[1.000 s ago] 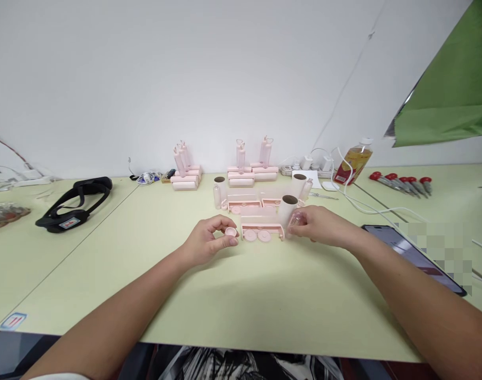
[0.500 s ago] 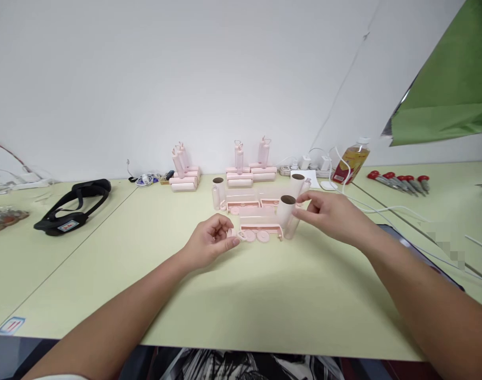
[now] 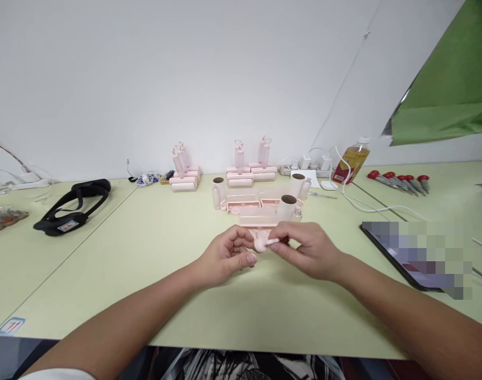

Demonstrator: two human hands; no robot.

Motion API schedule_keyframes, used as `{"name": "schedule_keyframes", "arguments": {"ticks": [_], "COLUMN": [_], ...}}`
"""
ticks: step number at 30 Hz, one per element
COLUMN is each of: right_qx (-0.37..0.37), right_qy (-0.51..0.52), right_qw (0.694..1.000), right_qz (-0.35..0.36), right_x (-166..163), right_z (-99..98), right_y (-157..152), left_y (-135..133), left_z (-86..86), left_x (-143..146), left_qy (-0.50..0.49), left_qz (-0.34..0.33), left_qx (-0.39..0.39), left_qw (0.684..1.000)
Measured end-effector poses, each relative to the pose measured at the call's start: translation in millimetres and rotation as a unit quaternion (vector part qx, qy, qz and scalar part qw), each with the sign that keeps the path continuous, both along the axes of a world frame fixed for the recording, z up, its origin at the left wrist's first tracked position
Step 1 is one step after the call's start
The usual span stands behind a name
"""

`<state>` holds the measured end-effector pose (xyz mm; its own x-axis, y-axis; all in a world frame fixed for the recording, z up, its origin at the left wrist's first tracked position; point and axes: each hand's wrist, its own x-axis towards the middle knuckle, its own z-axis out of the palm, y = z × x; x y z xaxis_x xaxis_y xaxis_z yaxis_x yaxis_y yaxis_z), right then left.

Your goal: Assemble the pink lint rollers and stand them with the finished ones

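A pink cap with a loop is pinched by its loop between the thumb and fingers of my right hand. My left hand is beside it, fingers curled loosely and thumb apart; its fingertips are close to the cap, and I cannot tell whether they touch. Behind both hands lies a pink roller case with a clear cover, its front partly hidden. A white paper roll stands at its right end, with a small clear bottle beside it.
Finished-looking pink rollers and small bottles stand along the wall. A tablet lies at the right, near white cables. Farther right are a drink bottle and several red-handled screwdrivers. A black head strap lies left.
My right hand has left the clear bottle and moved left and nearer; it now grips the cap that was in my left hand. My left hand has shifted right, and its thumb is apart from the cap.
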<state>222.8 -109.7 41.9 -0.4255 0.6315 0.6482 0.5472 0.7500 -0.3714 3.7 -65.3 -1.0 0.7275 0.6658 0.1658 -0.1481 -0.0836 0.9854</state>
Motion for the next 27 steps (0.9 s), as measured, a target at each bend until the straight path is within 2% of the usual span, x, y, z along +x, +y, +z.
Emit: {"name": "schedule_keyframes", "arguments": {"ticks": [2,5,8,13,16,21,27], "right_qx": [-0.004,0.004,-0.017,-0.077,-0.087,-0.075,-0.091], "right_qy": [0.046,0.158,0.188,0.112,0.090,0.122,0.118], "right_qw": [0.996,0.963,0.938,0.941,0.937,0.925,0.923], "right_qz": [-0.076,-0.217,-0.291,-0.310,-0.327,-0.351,-0.355], "right_x": [13.9,36.9,52.5,55.7,54.6,61.7,67.1], "right_z": [8.0,15.3,14.5,9.0,6.7,-0.4,-1.2], "right_y": [2.8,13.0,26.5,36.9,38.5,46.4,49.9], "left_y": [1.9,5.1,7.8,10.7,13.7,20.1,21.3], "left_z": [-0.8,-2.7,-4.5,-3.4,-2.1,-2.7,-3.1], "left_x": [-1.1,-2.3,-3.4,-6.5,-9.3,-12.5,-13.4], "left_qy": [0.024,0.070,0.103,0.145,0.160,0.174,0.179], "left_qz": [0.008,0.021,0.028,0.043,0.065,0.093,0.092], "left_qx": [0.033,0.078,0.108,0.177,0.211,0.206,0.213], "left_qw": [0.999,0.994,0.988,0.972,0.962,0.958,0.956]}}
